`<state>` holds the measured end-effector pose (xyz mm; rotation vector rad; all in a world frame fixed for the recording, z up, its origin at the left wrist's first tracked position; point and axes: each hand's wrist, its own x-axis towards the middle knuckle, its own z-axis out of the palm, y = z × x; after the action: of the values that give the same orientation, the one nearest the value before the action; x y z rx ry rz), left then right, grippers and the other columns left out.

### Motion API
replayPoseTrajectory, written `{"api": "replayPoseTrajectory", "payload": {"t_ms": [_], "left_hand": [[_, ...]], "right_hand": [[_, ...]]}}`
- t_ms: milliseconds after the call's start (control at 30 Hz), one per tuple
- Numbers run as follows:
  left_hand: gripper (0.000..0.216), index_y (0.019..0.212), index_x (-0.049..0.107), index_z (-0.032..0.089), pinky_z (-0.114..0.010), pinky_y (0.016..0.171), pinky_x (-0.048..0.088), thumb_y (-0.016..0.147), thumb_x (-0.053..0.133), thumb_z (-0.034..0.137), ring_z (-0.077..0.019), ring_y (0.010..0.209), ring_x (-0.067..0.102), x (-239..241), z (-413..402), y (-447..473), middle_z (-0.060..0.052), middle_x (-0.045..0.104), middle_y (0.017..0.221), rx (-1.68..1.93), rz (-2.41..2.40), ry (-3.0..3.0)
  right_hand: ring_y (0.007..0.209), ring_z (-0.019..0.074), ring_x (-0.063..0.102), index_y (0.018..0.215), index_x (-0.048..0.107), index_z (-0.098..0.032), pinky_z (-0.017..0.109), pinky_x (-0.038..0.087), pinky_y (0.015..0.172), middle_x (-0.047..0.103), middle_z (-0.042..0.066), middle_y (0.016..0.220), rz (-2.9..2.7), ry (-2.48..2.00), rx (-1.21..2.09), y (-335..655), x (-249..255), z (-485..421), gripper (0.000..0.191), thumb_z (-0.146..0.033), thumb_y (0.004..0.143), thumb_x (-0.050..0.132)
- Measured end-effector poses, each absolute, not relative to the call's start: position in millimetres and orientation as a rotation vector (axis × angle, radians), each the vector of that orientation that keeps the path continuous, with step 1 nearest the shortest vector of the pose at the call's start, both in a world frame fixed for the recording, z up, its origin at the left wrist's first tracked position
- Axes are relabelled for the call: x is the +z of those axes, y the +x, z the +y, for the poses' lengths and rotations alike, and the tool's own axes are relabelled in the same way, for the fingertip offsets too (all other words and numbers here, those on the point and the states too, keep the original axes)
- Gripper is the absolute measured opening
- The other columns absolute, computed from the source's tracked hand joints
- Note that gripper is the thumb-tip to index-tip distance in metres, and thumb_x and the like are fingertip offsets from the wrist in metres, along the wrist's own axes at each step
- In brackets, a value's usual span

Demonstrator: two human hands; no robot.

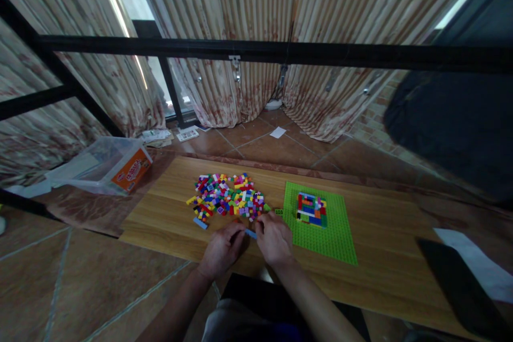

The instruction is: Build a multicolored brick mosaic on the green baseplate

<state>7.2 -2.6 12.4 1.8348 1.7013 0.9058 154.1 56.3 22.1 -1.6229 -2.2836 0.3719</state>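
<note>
Both ends of one blue brick (250, 233) are pinched by the fingers of your left hand (222, 247) and right hand (276, 238), on the near side of the surface (160, 224). Left of them lies another blue brick (200, 223) (similar shade). At right, a green baseplate (324, 248) carries a multicoloured build (310, 209); mixed bricks (228, 196) spread just beyond your hands. Far left sits a clear box (132, 170).

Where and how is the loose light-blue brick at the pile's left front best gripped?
Probably pinch the light-blue brick across its long sides, near the middle, coming from above and the near side: it is long and narrow, and the brick pile sits beyond it.
</note>
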Motion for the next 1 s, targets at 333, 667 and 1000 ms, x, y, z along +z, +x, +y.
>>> {"api": "replayPoseTrajectory", "payload": {"t_ms": [333,667,1000], "left_hand": [[0.019,0.090,0.063,0.023,-0.024,0.075,0.049,0.092,0.046,0.030,-0.0148,0.082,0.065,10.9,-2.0,6.0,-0.001,0.068,0.086,0.915,1.698,1.831],[0.015,0.092,0.064,0.023,-0.025,0.076,0.051,0.089,0.050,0.028,-0.0155,0.083,0.067,4.6,-0.4,4.0,-0.001,0.071,0.090,1.032,1.694,1.898],[0.015,0.089,0.064,0.023,-0.023,0.071,0.053,0.089,0.050,0.028,-0.0144,0.077,0.068,5.1,1.7,3.1,0.000,0.071,0.084,1.033,1.705,1.922]], "right_hand": [[0.076,0.0182,0.063,0.087,0.066,-0.019,0.029,0.046,0.071,0.069,0.006,0.085,-1.927,-1.366,0.748,176.2,19.8,57.4,0.021,-0.026,0.089,0.047],[0.091,0.0213,0.066,0.102,0.069,-0.020,0.038,0.052,0.082,0.071,0.008,0.103,-1.362,-1.278,1.037,227.7,21.1,61.4,0.033,-0.044,0.082,0.057],[0.087,0.0231,0.066,0.097,0.068,-0.019,0.039,0.052,0.080,0.072,0.009,0.097,-1.295,-1.425,0.817,278.5,8.2,73.4,0.034,-0.046,0.081,0.058]]}}
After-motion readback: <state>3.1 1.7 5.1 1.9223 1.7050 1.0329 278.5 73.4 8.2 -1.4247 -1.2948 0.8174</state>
